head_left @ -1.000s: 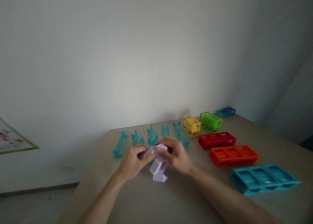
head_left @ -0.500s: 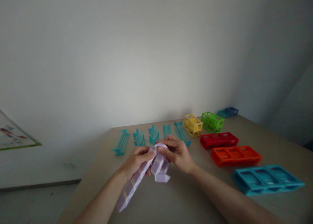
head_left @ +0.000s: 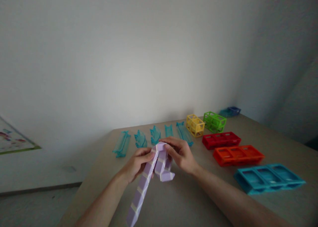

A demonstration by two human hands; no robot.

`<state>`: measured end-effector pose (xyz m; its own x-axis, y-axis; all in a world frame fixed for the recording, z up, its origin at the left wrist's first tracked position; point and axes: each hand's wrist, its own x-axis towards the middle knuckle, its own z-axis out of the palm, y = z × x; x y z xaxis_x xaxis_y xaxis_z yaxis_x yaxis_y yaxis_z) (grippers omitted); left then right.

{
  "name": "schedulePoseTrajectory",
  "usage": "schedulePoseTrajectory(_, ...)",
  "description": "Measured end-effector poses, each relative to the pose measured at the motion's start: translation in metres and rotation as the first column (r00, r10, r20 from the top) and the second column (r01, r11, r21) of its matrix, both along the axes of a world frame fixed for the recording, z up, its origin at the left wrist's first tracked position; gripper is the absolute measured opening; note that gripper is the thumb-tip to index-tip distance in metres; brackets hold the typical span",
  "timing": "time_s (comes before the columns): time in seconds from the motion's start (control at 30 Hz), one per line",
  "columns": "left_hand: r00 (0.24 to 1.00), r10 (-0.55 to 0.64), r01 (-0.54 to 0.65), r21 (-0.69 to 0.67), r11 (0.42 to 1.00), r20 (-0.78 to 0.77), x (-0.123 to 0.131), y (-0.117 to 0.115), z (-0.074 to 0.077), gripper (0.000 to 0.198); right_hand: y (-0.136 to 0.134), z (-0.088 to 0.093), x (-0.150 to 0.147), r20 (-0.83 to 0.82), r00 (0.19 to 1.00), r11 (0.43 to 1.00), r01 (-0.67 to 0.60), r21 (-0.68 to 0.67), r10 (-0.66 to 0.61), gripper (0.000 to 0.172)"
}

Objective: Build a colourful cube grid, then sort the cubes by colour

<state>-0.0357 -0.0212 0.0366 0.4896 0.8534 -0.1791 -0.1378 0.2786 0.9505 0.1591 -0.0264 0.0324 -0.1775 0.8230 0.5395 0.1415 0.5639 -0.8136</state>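
Both hands hold a twisty snake puzzle [head_left: 145, 181] of lilac wedge segments with pale seams, above the table. My left hand [head_left: 136, 163] pinches its long straight run near the upper bend, thumb on top. My right hand [head_left: 182, 154] grips the upper corner from the right, thumb against the folded part. The straight run slants down toward me on the left, while the shorter end hangs folded in a hook between the hands. Some fingertips are hidden behind the puzzle.
On the table [head_left: 104, 177], several translucent teal track pieces [head_left: 122, 144] lie along the back. To the right stand a yellow frame [head_left: 195, 125], a green frame [head_left: 215, 121], a red frame [head_left: 221, 140], an orange frame [head_left: 238, 155] and a blue frame [head_left: 269, 178]. A wall rises behind.
The puzzle's straight run has swung to a steeper angle, its lower end now further right and nearer me. The hooked end has shifted slightly right and up. Both hands keep their hold.
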Motion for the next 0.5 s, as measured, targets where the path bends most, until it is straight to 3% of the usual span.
schedulePoseTrajectory(0.17,0.996,-0.069,0.07,-0.02,0.997,0.062,-0.001,0.001,-0.001,0.031,0.001,0.003,0.001,0.028,0.995,0.996,-0.091,-0.011,0.092,0.032)
schedulePoseTrajectory(0.37,0.947,-0.216,0.266,-0.205,0.942,0.238,-0.008,0.002,-0.004,0.027,0.002,0.005,0.004,-0.043,0.952,0.939,-0.307,-0.156,0.304,0.04)
schedulePoseTrajectory(0.5,0.93,-0.219,0.306,-0.295,0.905,0.294,-0.013,0.006,-0.006,0.025,0.0,0.011,0.006,0.03,0.953,0.952,-0.3,-0.068,0.302,0.04)
